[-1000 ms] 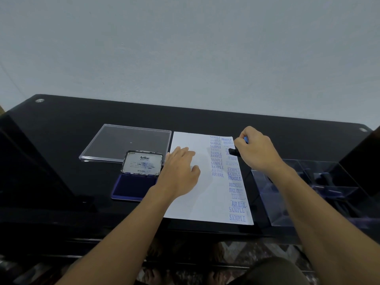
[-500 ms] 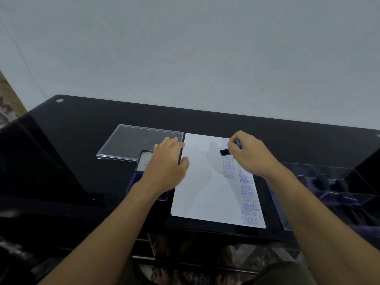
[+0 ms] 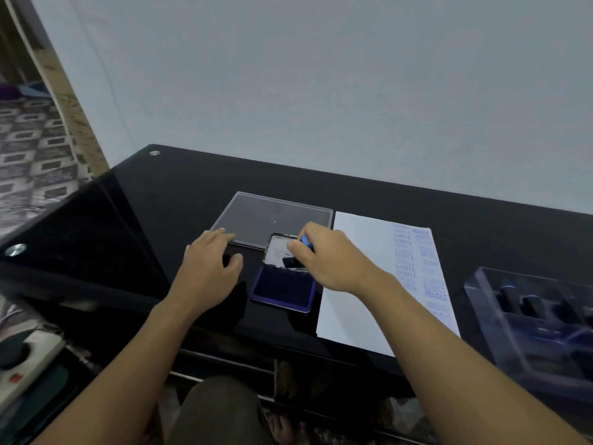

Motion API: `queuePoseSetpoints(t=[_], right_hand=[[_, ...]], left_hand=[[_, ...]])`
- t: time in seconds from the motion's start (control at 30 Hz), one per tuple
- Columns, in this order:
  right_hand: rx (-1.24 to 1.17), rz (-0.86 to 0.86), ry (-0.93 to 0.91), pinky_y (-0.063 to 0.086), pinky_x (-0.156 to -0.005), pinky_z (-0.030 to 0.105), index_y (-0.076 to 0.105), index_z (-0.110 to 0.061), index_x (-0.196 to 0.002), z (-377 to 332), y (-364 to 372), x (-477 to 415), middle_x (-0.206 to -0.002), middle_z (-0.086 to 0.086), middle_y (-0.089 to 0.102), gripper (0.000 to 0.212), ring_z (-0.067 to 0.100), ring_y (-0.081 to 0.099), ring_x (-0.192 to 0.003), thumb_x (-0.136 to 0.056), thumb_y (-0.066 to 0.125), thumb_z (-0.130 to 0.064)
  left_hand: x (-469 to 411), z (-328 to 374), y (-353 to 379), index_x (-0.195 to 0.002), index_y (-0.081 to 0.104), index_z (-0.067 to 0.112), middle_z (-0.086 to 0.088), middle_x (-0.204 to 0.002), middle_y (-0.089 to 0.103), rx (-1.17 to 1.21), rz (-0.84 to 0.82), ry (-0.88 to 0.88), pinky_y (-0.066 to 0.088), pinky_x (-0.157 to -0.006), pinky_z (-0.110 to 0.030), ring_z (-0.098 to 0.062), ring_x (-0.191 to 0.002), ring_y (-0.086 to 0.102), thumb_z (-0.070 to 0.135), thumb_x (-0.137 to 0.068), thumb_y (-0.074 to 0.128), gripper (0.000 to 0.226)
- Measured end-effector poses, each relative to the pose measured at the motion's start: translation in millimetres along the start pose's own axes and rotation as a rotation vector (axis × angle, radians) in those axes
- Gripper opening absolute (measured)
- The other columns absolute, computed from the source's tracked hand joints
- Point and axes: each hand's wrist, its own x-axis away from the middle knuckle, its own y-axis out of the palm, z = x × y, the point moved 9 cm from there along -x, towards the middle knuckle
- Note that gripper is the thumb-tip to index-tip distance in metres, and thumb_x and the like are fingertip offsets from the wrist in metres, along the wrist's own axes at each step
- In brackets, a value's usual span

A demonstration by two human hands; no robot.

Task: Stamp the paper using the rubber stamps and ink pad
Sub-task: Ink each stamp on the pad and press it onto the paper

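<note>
The left grip [image 3: 208, 274] rests spread on the black counter [image 3: 128, 220], fingertips [image 3: 221, 233] at a clear lid [image 3: 272, 216]. Just right lies the open ink pad [image 3: 282, 289]; over its far half the right grip [image 3: 327, 258] pinches a blue-topped stamp [image 3: 305, 242]. The stamped paper [image 3: 359, 284] lies beside it.

On the tabletop [image 3: 417, 200], the ink pad [image 3: 282, 292] lies left of the paper [image 3: 359, 268], a lid [image 3: 256, 216] behind it, a tray [image 3: 526, 345] far right.

Glossy black table [image 3: 192, 194] with clear lid [image 3: 266, 216], open ink pad [image 3: 282, 289], stamped paper [image 3: 359, 252] and clear box [image 3: 529, 319].
</note>
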Motion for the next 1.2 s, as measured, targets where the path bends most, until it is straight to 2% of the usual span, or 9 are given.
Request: queuePoseSetpoints(t=[0.1,0.23,0.4,0.6,0.77,0.87,0.97,1.03,1.2], right_hand=[[-0.004,-0.041,-0.015,0.043,-0.059,0.034,0.047,-0.017,-0.094,-10.9,13.7,-5.7,-0.080,0.007,0.062,0.025,0.020,0.053,-0.066,-0.106,0.039,-0.037],[0.000,-0.080,-0.006,0.042,-0.056,0.029,0.049,-0.018,-0.092,-16.9,26.5,-9.4,-0.080,0.003,0.061,0.018,0.018,0.056,-0.067,-0.104,0.042,-0.030],[0.103,-0.133,-0.037,0.041,-0.058,0.027,0.046,-0.023,-0.089,-24.6,43.2,-10.8,-0.083,-0.004,0.058,0.014,0.011,0.053,-0.070,-0.102,0.043,-0.026],[0.182,-0.151,-0.092,0.054,-0.072,0.041,0.049,-0.018,-0.098,-32.4,50.8,-12.5,-0.091,0.004,0.064,0.012,0.020,0.059,-0.079,-0.101,0.044,-0.029],[0.262,-0.162,-0.144,0.054,-0.069,0.043,0.046,-0.015,-0.099,-39.0,58.4,-11.5,-0.086,0.009,0.064,0.015,0.025,0.059,-0.077,-0.102,0.043,-0.029],[0.279,-0.148,-0.134,0.050,-0.063,0.043,0.044,-0.014,-0.097,-38.4,61.7,-12.4,-0.081,0.010,0.061,0.016,0.027,0.056,-0.072,-0.102,0.042,-0.030],[0.282,-0.134,-0.120,0.035,-0.050,0.036,0.039,-0.014,-0.093,-38.9,64.8,-12.4,-0.072,0.008,0.054,0.015,0.025,0.050,-0.066,-0.101,0.041,-0.026],[0.281,-0.115,-0.113,0.028,-0.048,0.034,0.035,-0.014,-0.090,-39.9,65.4,-12.2,-0.068,0.008,0.049,0.016,0.028,0.048,-0.065,-0.101,0.041,-0.024],[0.262,-0.081,-0.098,0.028,-0.049,0.034,0.035,-0.014,-0.091,-38.5,65.5,-11.6,-0.069,0.010,0.049,0.014,0.031,0.049,-0.066,-0.101,0.042,-0.023]], left_hand=[[6.7,-14.1,4.0,-0.135,0.054,0.010,-0.006,-0.139,0.052,-0.010,0.006,-0.012,0.029,-0.115,-0.048,-0.024,-0.134,0.041,0.023,-0.094,0.055,0.043],[12.0,-26.7,19.0,-0.141,0.050,0.013,-0.004,-0.155,0.038,-0.115,-0.001,-0.020,0.014,-0.121,-0.045,-0.023,-0.147,0.023,0.029,-0.097,0.051,0.046],[12.6,-24.9,21.2,-0.139,0.051,0.013,-0.006,-0.153,0.039,-0.162,0.038,-0.010,0.017,-0.120,-0.047,-0.023,-0.146,0.026,0.030,-0.096,0.048,0.046],[15.1,-26.2,23.7,-0.142,0.045,0.017,-0.003,-0.157,0.034,-0.192,0.033,-0.008,0.013,-0.121,-0.044,-0.021,-0.148,0.020,0.033,-0.098,0.043,0.047],[15.4,-26.5,23.0,-0.143,0.045,0.017,-0.002,-0.157,0.034,-0.202,0.042,-0.016,0.012,-0.121,-0.044,-0.021,-0.148,0.019,0.034,-0.098,0.043,0.048],[15.6,-25.8,22.5,-0.142,0.046,0.017,-0.003,-0.156,0.035,-0.203,0.047,-0.017,0.013,-0.121,-0.044,-0.021,-0.148,0.021,0.034,-0.098,0.043,0.047],[15.6,-25.5,22.4,-0.141,0.047,0.016,-0.003,-0.156,0.035,-0.209,0.048,-0.014,0.014,-0.121,-0.045,-0.021,-0.148,0.021,0.033,-0.097,0.043,0.047],[15.4,-25.0,22.7,-0.141,0.046,0.016,-0.003,-0.155,0.036,-0.216,0.046,-0.011,0.014,-0.121,-0.046,-0.022,-0.148,0.021,0.033,-0.097,0.043,0.047],[15.8,-23.7,22.9,-0.140,0.046,0.015,-0.003,-0.155,0.036,-0.218,0.049,-0.010,0.014,-0.120,-0.046,-0.022,-0.147,0.022,0.032,-0.097,0.043,0.046]])
